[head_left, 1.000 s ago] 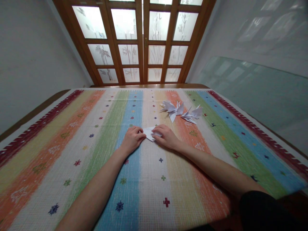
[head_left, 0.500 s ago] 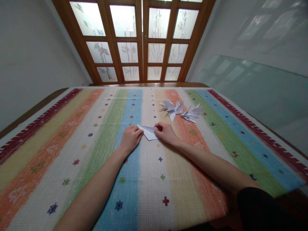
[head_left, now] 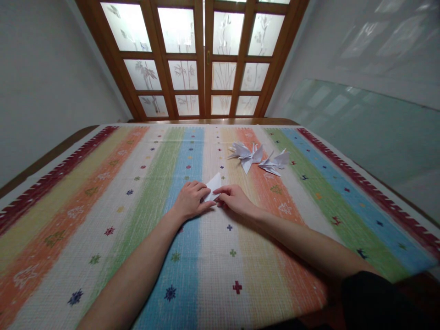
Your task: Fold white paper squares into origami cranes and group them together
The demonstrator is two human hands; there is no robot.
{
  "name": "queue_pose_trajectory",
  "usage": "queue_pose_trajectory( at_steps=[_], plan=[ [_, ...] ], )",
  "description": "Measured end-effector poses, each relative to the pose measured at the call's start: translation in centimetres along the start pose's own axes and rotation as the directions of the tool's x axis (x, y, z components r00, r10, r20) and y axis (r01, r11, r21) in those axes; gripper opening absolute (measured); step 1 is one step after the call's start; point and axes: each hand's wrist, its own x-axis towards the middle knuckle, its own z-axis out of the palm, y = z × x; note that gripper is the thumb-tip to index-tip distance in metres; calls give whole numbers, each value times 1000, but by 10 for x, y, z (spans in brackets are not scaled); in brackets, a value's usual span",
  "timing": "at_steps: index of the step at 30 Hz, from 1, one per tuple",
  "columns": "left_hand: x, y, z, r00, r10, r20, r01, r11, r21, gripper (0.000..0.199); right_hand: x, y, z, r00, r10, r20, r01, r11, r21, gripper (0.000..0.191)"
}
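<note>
A small piece of folded white paper (head_left: 215, 182) lies at the middle of the table, one pointed end facing away from me. My left hand (head_left: 193, 198) grips its left side, fingers on top and thumb stretched along the near edge. From the right, my right hand (head_left: 234, 199) pinches the near right part of the paper between thumb and fingers. The fingertips of both hands almost meet and cover the paper's near end. Beyond my right hand sit several white folded paper cranes (head_left: 248, 156), close together, with another paper crane (head_left: 275, 161) on their right.
A striped tablecloth (head_left: 137, 220) with small printed figures covers the table. Wooden doors with frosted panes (head_left: 187, 73) stand behind the far edge. A pale glass panel (head_left: 364, 128) leans along the right wall.
The folded paper has turned from lying wide between my hands to pointing away from me. Both hands have come closer together, the right one shifting slightly nearer to me.
</note>
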Motion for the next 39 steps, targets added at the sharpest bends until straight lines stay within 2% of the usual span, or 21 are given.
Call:
queue_pose_trajectory(
  at_steps=[2, 4, 6, 8, 10, 12, 14, 17, 23, 26, 29, 32, 35, 39],
  plan=[
    [0, -1, 2, 1000, -4, -4, 4, 1000, -6, 39, -7, -2, 1, 994, -55, 95, 54, 998, 12, 31],
    [-1, -3, 4, 1000, 19, -5, -19, 1000, -6, 33, -11, -1, -2, 986, -137, 95, 144, 987, -73, 32],
    [-1, -4, 6, 999, 45, -13, -45, 999, -4, 24, -11, 1, -7, 975, -224, -11, 216, 951, -223, 34],
    [-1, -6, 8, 998, 57, -31, -57, 998, 7, 18, -8, 5, -14, 941, -314, -125, 251, 897, -364, 33],
    [-2, -8, 10, 997, 57, -59, -56, 998, 24, 18, -3, 10, -22, 906, -389, -166, 283, 850, -444, 34],
    [-3, -10, 11, 995, 49, -90, -45, 998, 41, 19, 3, 15, -30, 885, -449, -121, 339, 801, -493, 36],
    [-3, -12, 13, 993, 20, -120, -14, 999, 52, 21, 5, 19, -35, 882, -471, -21, 395, 761, -516, 36],
    [-4, -15, 15, 989, -49, -139, 54, 998, 39, 28, 5, 21, -38, 891, -449, 74, 420, 749, -513, 30],
    [-2, -7, 6, 984, -145, -102, 155, 983, 97, 26, -6, 10, -31, 933, -355, 61, 345, 833, -434, 19],
    [-1, 1, 0, 993, -119, -16, 120, 990, 78, 20, -11, 7, -26, 937, -338, 92, 347, 863, -367, 18],
    [-1, 1, -3, 996, -84, 7, 83, 995, 45, 33, -13, 6, -23, 937, -329, 117, 349, 891, -292, 24],
    [-2, -5, -3, 999, -35, 25, 35, 999, -2, 42, -8, 7, -25, 967, -231, 103, 247, 951, -184, 31],
    [-3, -15, -1, 1000, -18, 5, 18, 999, -39, 37, -2, 10, -29, 984, -141, 108, 149, 987, -64, 30],
    [-5, -25, 3, 998, 0, -63, -2, 999, -36, 22, 7, 13, -32, 984, -144, 103, 148, 989, -26, 31]
  ],
)
